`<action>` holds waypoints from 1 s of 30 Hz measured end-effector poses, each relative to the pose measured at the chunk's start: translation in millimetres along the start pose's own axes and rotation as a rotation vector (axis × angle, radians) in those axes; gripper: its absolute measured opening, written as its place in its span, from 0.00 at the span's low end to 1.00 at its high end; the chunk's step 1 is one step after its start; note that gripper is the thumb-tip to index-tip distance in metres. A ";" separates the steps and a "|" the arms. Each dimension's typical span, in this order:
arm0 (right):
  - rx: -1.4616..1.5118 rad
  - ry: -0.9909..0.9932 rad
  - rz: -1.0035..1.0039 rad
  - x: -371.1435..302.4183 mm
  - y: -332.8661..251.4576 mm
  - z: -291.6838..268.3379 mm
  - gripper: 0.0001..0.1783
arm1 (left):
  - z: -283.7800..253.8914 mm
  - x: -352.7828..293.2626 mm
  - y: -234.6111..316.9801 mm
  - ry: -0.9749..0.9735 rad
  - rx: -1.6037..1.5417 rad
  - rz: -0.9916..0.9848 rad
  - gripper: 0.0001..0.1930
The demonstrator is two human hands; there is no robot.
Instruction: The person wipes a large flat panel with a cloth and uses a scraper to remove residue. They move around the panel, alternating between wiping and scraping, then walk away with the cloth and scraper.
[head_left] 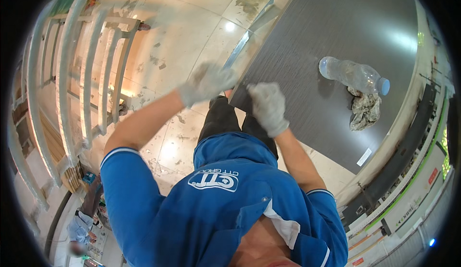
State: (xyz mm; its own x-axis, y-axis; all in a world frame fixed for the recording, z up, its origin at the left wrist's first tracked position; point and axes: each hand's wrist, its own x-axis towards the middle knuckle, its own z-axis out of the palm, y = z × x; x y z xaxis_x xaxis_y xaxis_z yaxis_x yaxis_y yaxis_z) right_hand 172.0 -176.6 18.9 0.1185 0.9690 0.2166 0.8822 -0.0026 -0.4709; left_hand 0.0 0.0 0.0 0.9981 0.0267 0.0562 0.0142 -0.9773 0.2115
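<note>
The dark board (pixel 293 67) is the largest thing, its near left corner just by the person's hands; it looks stiff, flat and probably heavy for its width, with a smooth face that gloves may slide on, so a hold under two opposite edges should suit it better than one corner. Along its left edge runs a long, thin, shiny strip (pixel 240 47), likely light and bendy, best taken near its end. The gloved left hand (pixel 209 82) is near that end, fingers curled and blurred; I cannot tell whether it pinches the strip. The gloved right hand (pixel 270 106) is over the near left corner, fingers bent inward, and whether they close on anything is unclear. Toward the right edge lies a clear bottle (pixel 353 74), a crumpled rag (pixel 366 109) by its cap; a white label (pixel 364 157) sits by the near right corner.
</note>
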 end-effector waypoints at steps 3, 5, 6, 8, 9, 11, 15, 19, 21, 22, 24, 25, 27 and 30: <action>0.120 -0.009 -0.011 -11.8 -21.7 -3.8 0.11 | -19.8 -26.8 27.9 -0.029 -0.126 -0.079 0.10; 0.117 0.026 0.006 3.8 1.2 -2.5 0.13 | -12.0 0.9 12.1 -0.068 -0.049 -0.134 0.05; 0.088 0.067 0.047 10.8 12.4 -2.9 0.13 | -8.0 18.8 1.9 0.077 -0.001 -0.105 0.03; 0.040 0.132 0.079 16.4 24.2 -2.2 0.12 | -4.1 27.2 -1.0 0.155 0.012 -0.090 0.02; 0.009 0.107 0.097 14.9 22.0 -2.4 0.10 | -4.1 21.8 6.5 0.068 -0.033 -0.115 0.04; 0.092 0.059 -0.016 -3.7 -2.7 -10.4 0.11 | -9.9 7.7 20.2 -0.026 -0.113 -0.161 0.05; 0.206 -0.012 0.007 -3.4 -14.8 -24.6 0.13 | -30.4 -13.9 52.2 0.002 -0.374 -0.334 0.03; -0.076 -0.121 -0.158 -2.0 -9.7 -50.5 0.17 | -42.8 3.8 68.8 0.063 -1.175 -0.629 0.07; -0.084 -0.066 -0.250 2.4 -15.3 -55.3 0.19 | -51.3 6.0 65.5 -0.170 -1.647 -0.796 0.09; -0.071 -0.066 -0.258 5.1 -15.3 -58.0 0.19 | -54.6 6.3 64.6 -0.306 -1.857 -0.902 0.11; -0.063 -0.082 -0.214 9.6 -4.3 -60.1 0.19 | -58.1 4.3 64.5 -0.269 -1.857 -0.951 0.13; -0.070 -0.082 -0.174 12.0 6.4 -56.8 0.19 | -57.9 2.0 64.1 -0.236 -1.860 -0.960 0.14; -0.094 -0.063 -0.065 20.8 21.6 -49.4 0.18 | -53.9 -6.4 57.3 0.038 -1.727 -1.036 0.17; -0.150 -0.004 0.045 32.2 30.7 -40.6 0.18 | -42.1 -20.6 49.5 0.346 -1.665 -1.139 0.20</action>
State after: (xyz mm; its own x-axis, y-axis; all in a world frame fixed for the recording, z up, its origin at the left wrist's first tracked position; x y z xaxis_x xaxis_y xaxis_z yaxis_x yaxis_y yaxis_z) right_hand 221.4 -155.5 46.1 0.1576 0.9681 0.1945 0.9344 -0.0824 -0.3467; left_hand -22.4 -40.0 50.4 0.5265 0.5860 -0.6159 0.2353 0.5958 0.7679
